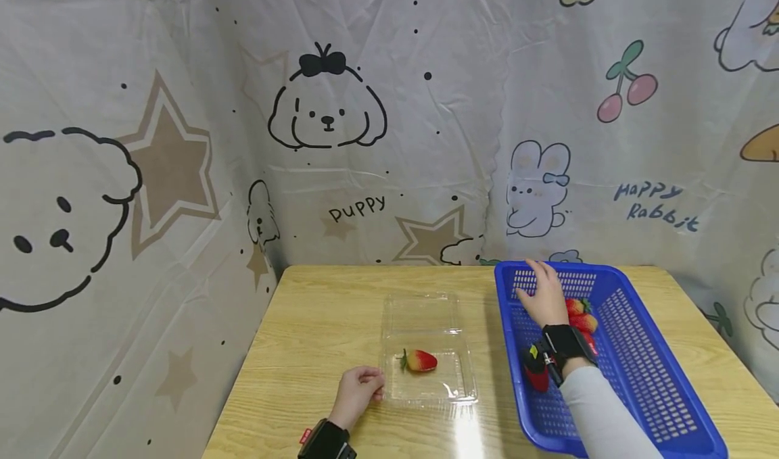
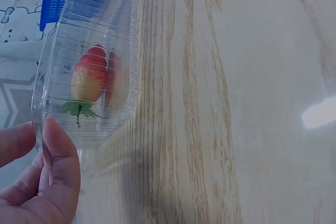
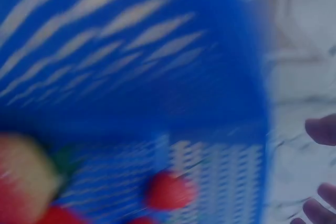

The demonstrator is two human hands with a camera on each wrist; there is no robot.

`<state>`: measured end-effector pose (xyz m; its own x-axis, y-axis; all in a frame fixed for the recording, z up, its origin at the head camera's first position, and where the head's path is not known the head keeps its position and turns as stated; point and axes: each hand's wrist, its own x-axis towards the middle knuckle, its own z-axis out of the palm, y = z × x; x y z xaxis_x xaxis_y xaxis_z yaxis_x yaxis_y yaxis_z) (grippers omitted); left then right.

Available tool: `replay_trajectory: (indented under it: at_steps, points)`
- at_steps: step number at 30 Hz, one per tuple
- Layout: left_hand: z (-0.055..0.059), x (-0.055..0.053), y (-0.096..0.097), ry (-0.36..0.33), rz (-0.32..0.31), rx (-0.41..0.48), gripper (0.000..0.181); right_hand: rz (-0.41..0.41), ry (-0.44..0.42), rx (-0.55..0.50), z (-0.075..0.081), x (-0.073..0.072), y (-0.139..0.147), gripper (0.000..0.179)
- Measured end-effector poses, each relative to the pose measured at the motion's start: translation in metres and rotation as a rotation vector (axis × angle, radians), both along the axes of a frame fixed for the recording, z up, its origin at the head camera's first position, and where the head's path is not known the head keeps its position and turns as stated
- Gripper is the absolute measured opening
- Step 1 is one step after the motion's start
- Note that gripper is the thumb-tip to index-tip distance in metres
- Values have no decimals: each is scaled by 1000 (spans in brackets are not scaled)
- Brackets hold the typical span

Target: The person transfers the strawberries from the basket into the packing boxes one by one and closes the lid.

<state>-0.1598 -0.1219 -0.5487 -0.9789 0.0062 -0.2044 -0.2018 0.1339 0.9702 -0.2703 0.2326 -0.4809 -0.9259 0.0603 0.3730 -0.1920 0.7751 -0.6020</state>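
Note:
A clear plastic clamshell box (image 1: 420, 312) lies unfolded on the table. One red-and-yellow strawberry (image 1: 422, 361) with a green leafy cap rests in its near half. At the box's left edge my left hand (image 1: 358, 390) pinches the rim between thumb and fingers, as the left wrist view (image 2: 55, 171) also shows. My right hand (image 1: 546, 298) is above the far end of a blue plastic basket (image 1: 660, 357), fingers spread, with nothing visible in them. Several strawberries (image 1: 583, 322) lie in the basket, partly hidden by that hand and wrist. The right wrist view is blurred.
Light wood table (image 1: 298, 330) carries the box and, to its right, the basket. Inside the basket, near its left wall, a red fruit (image 1: 538, 380) shows beneath the right wrist. A printed curtain (image 1: 377, 175) hangs behind and left of the table.

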Motion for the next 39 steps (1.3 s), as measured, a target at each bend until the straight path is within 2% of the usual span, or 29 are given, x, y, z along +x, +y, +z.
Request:
replay_trajectory:
  at_steps: [3, 6, 11, 17, 20, 27, 33, 39]
  points:
    - [0, 1, -1, -5, 3, -2, 19, -97, -62, 9, -22, 1, 15, 62]
    - [0, 1, -1, -5, 2, -2, 19, -142, -157, 38, -38, 4, 26, 64]
    - [-2, 1, -2, 9, -2, 2, 19, -123, -299, 95, -53, 8, 37, 67]
    - [-3, -1, -2, 8, -7, 3, 19, -108, -388, 123, -68, 10, 45, 66]
    - [-3, 0, -2, 16, -6, 3, 20, -105, -412, 141, -73, 10, 46, 63]
    - [-2, 0, -1, 12, -1, -1, 20, -110, -403, 152, -80, 13, 49, 57]
    - [-3, 0, -2, 0, -1, 2, 19, -95, -383, 176, -79, 13, 51, 51]
    - [-3, 0, -1, 5, 5, 4, 18, -78, -398, 166, -75, 15, 52, 43]
